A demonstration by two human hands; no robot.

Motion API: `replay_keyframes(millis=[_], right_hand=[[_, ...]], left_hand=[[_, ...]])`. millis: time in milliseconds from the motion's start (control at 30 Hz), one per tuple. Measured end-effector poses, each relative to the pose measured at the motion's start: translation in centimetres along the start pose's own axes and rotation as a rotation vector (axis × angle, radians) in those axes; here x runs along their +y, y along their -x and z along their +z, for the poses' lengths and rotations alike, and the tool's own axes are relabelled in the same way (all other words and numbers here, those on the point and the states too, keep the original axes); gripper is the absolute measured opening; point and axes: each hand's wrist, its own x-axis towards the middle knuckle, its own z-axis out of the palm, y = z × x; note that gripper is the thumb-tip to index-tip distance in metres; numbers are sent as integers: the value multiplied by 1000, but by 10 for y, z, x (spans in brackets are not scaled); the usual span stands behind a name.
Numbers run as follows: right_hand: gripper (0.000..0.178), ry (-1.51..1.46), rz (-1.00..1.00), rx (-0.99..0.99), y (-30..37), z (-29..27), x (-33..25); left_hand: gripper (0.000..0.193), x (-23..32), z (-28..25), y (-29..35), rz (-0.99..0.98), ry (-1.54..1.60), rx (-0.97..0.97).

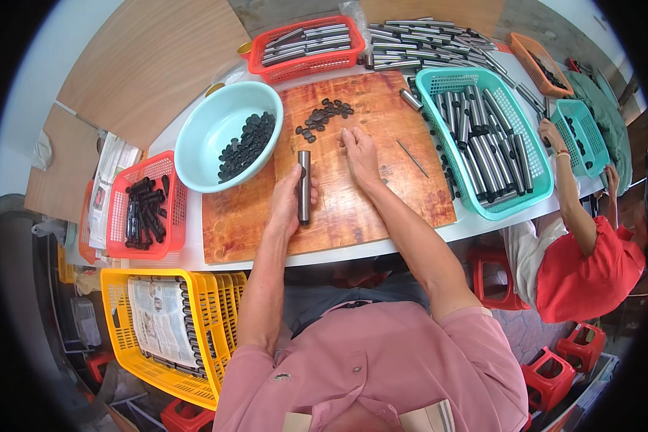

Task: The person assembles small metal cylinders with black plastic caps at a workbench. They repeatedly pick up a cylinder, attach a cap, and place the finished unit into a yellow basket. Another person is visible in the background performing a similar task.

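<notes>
My left hand (284, 201) is wrapped round a shiny metal tube (304, 198) with a dark upper end and a dark hole in its side. The tube stands roughly lengthwise to me above a stained wooden board (245, 227). To its right, my right hand (362, 160) is closed over the board, fingertips pressed together; whatever they pinch, if anything, is hidden. Just beyond those fingertips lies a loose pile of small black caps (325, 115). A thin metal rod (412, 158) rests on the board to the right of my right hand.
A pale blue basin (194, 133) with black caps stands left. Red baskets (174, 209) hold black parts and tubes (306, 45). A turquoise basket (497, 210) of tubes sits right, with a tube heap (425, 45) behind. A yellow crate (158, 385) is lower left; a red-sleeved person (590, 266) works at right.
</notes>
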Motion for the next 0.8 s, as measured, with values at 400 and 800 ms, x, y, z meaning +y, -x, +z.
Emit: replay_keyframes(millis=[400, 800], right_hand=[[37, 22, 8, -81, 1, 2, 2], [37, 72, 25, -104, 3, -1, -8]], left_hand=[[43, -10, 7, -2, 21, -207, 71], [48, -9, 1, 1, 25, -114, 15]])
